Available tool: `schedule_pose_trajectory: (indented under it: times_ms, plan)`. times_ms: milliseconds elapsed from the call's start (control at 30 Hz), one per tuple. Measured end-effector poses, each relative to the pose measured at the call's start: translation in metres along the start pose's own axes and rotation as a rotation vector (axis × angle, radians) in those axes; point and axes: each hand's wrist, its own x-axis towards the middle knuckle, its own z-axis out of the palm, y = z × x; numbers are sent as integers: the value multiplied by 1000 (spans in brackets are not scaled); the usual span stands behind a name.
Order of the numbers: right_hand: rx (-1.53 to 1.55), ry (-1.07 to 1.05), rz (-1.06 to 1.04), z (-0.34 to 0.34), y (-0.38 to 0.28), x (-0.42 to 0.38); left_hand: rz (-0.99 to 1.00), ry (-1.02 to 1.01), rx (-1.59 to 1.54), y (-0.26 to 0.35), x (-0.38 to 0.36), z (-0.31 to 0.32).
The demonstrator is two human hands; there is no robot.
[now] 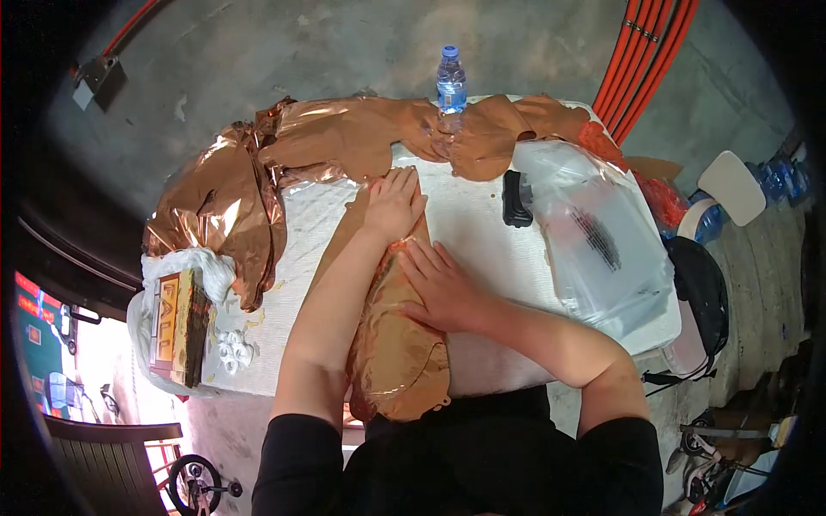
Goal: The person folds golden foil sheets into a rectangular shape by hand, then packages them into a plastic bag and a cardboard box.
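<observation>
A flattened, folded copper-coloured foil balloon (400, 361) lies lengthwise on the table, with its near end over the front edge. My left hand (393, 206) presses flat on its narrow far end, fingers stretched out. Lower down, my right hand (443, 288) rests on the foil's right side with its fingers spread. Reddish-orange patches show along the foil near both hands. More deflated copper foil balloons (344, 129) are heaped along the far edge and at the left.
On the white-covered table (482, 335) are a water bottle (451, 82), a black object (516, 199), clear plastic bags (607, 249), a box (176, 327) in white plastic and small white rolls (233, 351). A white stool seat (731, 189) stands at right.
</observation>
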Motion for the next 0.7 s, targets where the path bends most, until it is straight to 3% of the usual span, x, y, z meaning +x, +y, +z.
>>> schedule_pose_trajectory:
  times_ms: [133,200,233,333,433,500,700]
  plan:
    - [-22,43,-22,3,1,2,-40,-35,-43,-4,5,-6]
    - [-14,45,-28,2,2,2,-108,-183,-449,-11,9,-22]
    - [-3,44,-23,2,2,2,-118,-182,-445,-12,4,-31]
    - [15,49,-25,0,3,2,88,-224,-57,-7,-22,-65]
    - [31,85,-29,5,5,3,82,-318,-79,0,-70,-98]
    - [60,75,-48,6,6,1,8,-348,-90,13,-107,-128]
    - [18,46,-20,0,4,2,-536,-340,202,40,-196,-210]
